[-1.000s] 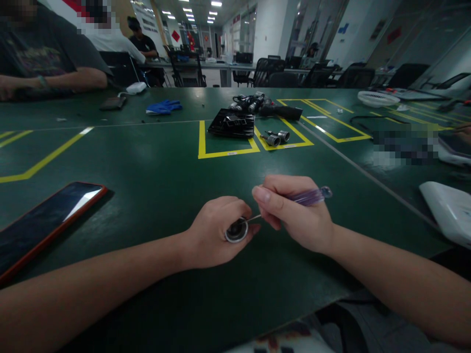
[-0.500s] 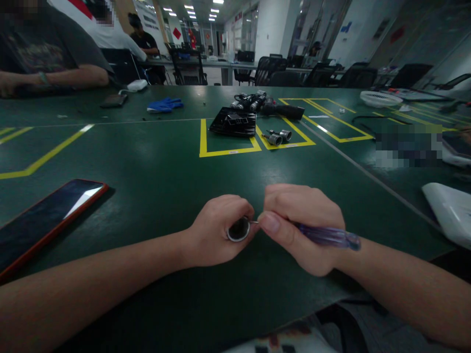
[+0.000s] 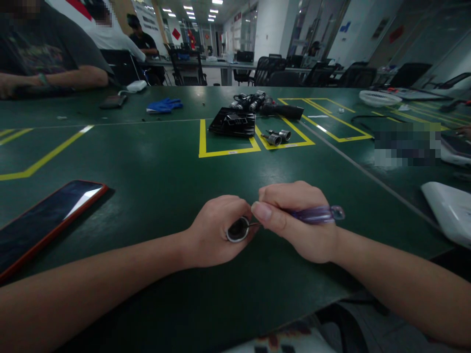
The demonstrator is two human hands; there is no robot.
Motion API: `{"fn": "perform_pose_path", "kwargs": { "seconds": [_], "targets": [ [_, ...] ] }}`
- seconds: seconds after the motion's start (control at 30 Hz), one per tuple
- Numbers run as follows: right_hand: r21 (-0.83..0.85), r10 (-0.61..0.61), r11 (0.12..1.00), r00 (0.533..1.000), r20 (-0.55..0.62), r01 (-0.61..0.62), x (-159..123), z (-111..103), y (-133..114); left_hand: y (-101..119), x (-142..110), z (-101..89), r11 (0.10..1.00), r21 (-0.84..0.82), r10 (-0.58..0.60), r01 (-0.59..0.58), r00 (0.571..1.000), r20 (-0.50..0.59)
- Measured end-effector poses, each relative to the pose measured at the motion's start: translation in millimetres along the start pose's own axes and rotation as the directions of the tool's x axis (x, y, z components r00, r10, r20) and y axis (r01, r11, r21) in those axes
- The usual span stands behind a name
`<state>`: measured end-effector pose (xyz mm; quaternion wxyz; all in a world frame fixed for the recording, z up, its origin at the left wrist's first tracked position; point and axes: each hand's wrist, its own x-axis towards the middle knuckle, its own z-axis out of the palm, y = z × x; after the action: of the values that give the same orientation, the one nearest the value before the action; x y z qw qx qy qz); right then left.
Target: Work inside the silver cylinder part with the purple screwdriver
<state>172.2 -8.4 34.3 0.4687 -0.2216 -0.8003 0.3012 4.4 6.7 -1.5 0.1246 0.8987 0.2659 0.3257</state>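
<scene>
Head view, hands holding metal cylinder, purple-handled tool, label seemingly illegible

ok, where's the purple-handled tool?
Head view, right of centre: the purple-handled tool is in the right hand, shaft at the rim of the metal part in the left hand.

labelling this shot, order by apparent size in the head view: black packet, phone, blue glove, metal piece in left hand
1. Phone
2. Black packet
3. Blue glove and metal piece, unranked: they look close, and the left hand partly covers the metal piece, which is nearer the camera.
</scene>
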Motion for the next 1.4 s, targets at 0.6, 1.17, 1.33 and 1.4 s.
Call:
{"fn": "perform_pose_path", "kwargs": {
  "seconds": [0.6,1.17,1.33,1.4],
  "targets": [
    [-0.146,-0.096,0.984,0.995,0.023,0.098,2.4,-1.1,-6.9,-0.9,0.2,-1.9,0.999,0.012,0.043,-0.043,0.999,-0.017],
    [-0.168,-0.097,0.98,0.994,0.039,0.103,2.7,-1.9,-6.8,0.7,0.6,-1.8,0.999,0.017,0.051,-0.051,0.998,-0.03],
    [-0.11,-0.106,0.988,0.993,0.056,0.112,2.6,-0.5,-6.3,0.6,2.1,-2.5,0.999,-0.001,0.05,-0.05,0.999,-0.019],
    [-0.083,-0.127,0.988,0.99,0.065,0.133,2.1,0.8,-5.4,0.4,3.1,-2.6,0.998,-0.012,0.055,-0.055,0.998,-0.02]
  ]
}}
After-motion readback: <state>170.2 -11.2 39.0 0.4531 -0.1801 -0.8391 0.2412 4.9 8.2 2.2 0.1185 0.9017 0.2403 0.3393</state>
